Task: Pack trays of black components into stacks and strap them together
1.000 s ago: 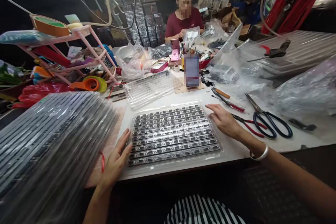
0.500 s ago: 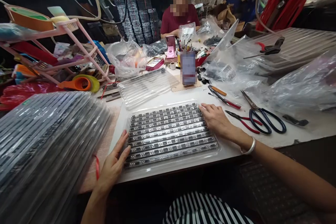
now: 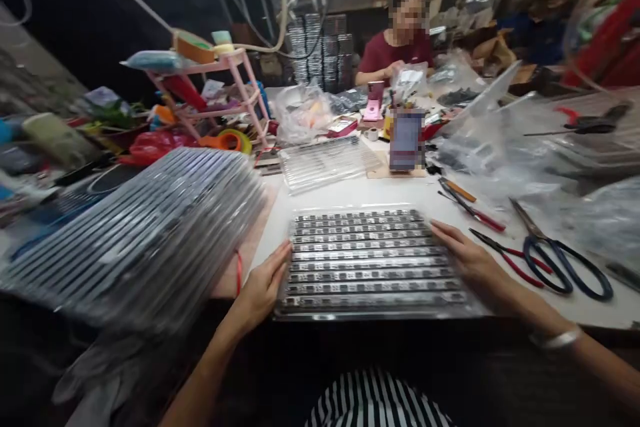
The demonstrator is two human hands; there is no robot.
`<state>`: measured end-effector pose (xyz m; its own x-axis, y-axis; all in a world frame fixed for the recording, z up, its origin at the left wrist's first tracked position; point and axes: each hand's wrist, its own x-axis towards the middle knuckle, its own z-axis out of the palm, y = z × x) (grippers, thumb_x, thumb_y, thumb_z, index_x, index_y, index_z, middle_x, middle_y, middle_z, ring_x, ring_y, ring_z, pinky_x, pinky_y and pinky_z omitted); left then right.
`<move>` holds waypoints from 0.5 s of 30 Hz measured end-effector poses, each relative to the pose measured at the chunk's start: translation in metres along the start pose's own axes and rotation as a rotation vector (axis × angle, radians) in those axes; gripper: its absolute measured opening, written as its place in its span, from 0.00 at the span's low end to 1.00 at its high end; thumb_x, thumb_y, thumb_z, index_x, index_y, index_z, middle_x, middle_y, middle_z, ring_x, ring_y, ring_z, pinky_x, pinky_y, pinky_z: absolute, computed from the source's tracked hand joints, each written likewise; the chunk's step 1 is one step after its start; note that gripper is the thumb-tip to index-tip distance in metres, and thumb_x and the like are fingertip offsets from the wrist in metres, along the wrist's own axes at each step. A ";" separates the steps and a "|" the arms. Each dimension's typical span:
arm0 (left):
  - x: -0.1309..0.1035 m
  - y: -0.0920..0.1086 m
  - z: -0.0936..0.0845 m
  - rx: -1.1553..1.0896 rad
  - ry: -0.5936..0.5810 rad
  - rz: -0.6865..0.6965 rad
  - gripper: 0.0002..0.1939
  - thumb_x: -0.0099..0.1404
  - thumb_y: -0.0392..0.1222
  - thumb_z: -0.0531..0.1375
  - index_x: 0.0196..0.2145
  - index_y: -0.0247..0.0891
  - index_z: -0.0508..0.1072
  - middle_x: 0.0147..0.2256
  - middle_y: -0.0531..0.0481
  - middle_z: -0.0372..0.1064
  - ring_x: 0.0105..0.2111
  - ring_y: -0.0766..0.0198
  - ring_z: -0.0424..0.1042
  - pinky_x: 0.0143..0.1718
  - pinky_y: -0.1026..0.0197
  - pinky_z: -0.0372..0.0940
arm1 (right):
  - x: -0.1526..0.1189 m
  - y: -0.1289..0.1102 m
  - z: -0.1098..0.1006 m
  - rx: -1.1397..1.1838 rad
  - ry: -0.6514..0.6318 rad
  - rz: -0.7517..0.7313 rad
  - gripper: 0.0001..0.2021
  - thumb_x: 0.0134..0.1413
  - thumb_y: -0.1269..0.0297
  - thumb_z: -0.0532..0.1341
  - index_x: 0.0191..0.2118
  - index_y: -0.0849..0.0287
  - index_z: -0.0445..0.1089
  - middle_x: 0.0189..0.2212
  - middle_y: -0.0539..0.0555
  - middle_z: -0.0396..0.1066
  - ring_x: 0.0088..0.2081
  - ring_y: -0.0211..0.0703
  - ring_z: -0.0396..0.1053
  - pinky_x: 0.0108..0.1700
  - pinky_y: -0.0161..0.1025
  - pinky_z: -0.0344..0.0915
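Note:
A clear plastic tray (image 3: 360, 315) lies between my hands, its front edge along the table's front edge. Inside it run several parallel strips (image 3: 373, 253), black and silver with small dark pieces along them. My left hand (image 3: 264, 285) grips the tray's left edge, with the fingers partly under or behind it. At the opposite edge, my right hand (image 3: 467, 255) holds the right rim with its fingers together. Its thumb is not clearly visible. Motion blurs the tray and both hands a little.
A tall stack of filled clear trays (image 3: 150, 213) stands left. Behind lies another clear tray (image 3: 330, 163). Pliers (image 3: 510, 257), large scissors (image 3: 560, 253) and a second tool pair (image 3: 475, 210) lie right. A phone (image 3: 406, 140) and a co-worker (image 3: 397, 53) are beyond.
The view has turned left, so the scene sits further right. My hands now hold the tray by its sides, and it has come towards me to the table's front edge.

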<state>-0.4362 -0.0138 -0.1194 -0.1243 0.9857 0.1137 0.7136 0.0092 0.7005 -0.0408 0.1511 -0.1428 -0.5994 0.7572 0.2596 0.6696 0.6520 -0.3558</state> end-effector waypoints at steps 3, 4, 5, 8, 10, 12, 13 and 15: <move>-0.035 0.004 -0.005 -0.014 -0.135 0.082 0.26 0.67 0.34 0.44 0.61 0.44 0.58 0.63 0.51 0.52 0.62 0.62 0.52 0.64 0.49 0.47 | -0.045 0.020 -0.006 0.139 -0.022 -0.043 0.26 0.56 0.63 0.51 0.61 0.50 0.58 0.62 0.52 0.55 0.59 0.51 0.60 0.55 0.54 0.65; -0.044 0.003 -0.004 0.007 -0.152 0.115 0.28 0.66 0.32 0.44 0.62 0.46 0.56 0.64 0.52 0.50 0.63 0.62 0.51 0.64 0.49 0.47 | -0.057 0.023 -0.009 0.154 -0.028 -0.084 0.28 0.54 0.63 0.52 0.62 0.46 0.57 0.62 0.51 0.55 0.58 0.53 0.60 0.54 0.57 0.65; -0.052 0.000 -0.002 0.044 -0.151 0.144 0.29 0.65 0.31 0.45 0.63 0.47 0.54 0.64 0.52 0.48 0.63 0.61 0.49 0.64 0.48 0.47 | -0.069 0.024 -0.011 0.155 -0.031 -0.120 0.31 0.51 0.64 0.53 0.63 0.43 0.55 0.62 0.50 0.55 0.58 0.55 0.60 0.53 0.60 0.66; -0.063 -0.016 0.013 0.179 -0.048 0.224 0.28 0.66 0.33 0.50 0.62 0.47 0.55 0.64 0.49 0.49 0.64 0.57 0.47 0.63 0.46 0.48 | -0.092 0.015 -0.014 0.089 -0.066 -0.156 0.41 0.42 0.68 0.56 0.65 0.40 0.47 0.63 0.51 0.53 0.59 0.58 0.58 0.52 0.61 0.66; -0.061 -0.028 0.024 0.237 0.075 0.287 0.26 0.66 0.35 0.53 0.60 0.47 0.59 0.62 0.46 0.53 0.63 0.55 0.51 0.61 0.46 0.50 | -0.100 0.006 -0.009 0.003 -0.058 -0.135 0.43 0.44 0.67 0.57 0.67 0.42 0.42 0.63 0.54 0.51 0.59 0.59 0.58 0.51 0.61 0.65; -0.058 -0.035 0.029 0.252 0.176 0.363 0.23 0.66 0.35 0.53 0.58 0.46 0.61 0.61 0.44 0.56 0.61 0.56 0.57 0.58 0.48 0.53 | -0.102 -0.001 -0.002 -0.077 0.022 -0.142 0.40 0.50 0.63 0.56 0.67 0.44 0.39 0.64 0.56 0.51 0.58 0.61 0.59 0.50 0.61 0.63; -0.056 -0.036 0.030 0.250 0.203 0.395 0.22 0.67 0.35 0.53 0.58 0.45 0.62 0.60 0.43 0.57 0.59 0.57 0.59 0.57 0.50 0.54 | -0.101 -0.003 0.000 -0.107 0.072 -0.157 0.37 0.53 0.62 0.54 0.67 0.45 0.39 0.63 0.57 0.52 0.58 0.61 0.59 0.51 0.61 0.62; -0.052 -0.033 0.025 0.227 0.215 0.433 0.20 0.68 0.37 0.52 0.57 0.44 0.62 0.59 0.42 0.60 0.57 0.58 0.63 0.55 0.51 0.55 | -0.096 -0.002 0.000 -0.118 0.157 -0.196 0.31 0.58 0.63 0.48 0.67 0.46 0.41 0.62 0.55 0.55 0.59 0.59 0.59 0.55 0.59 0.57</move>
<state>-0.4357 -0.0610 -0.1660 0.0932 0.8505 0.5176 0.8590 -0.3315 0.3901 0.0152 0.0771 -0.1673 -0.6537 0.6069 0.4521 0.5993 0.7799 -0.1805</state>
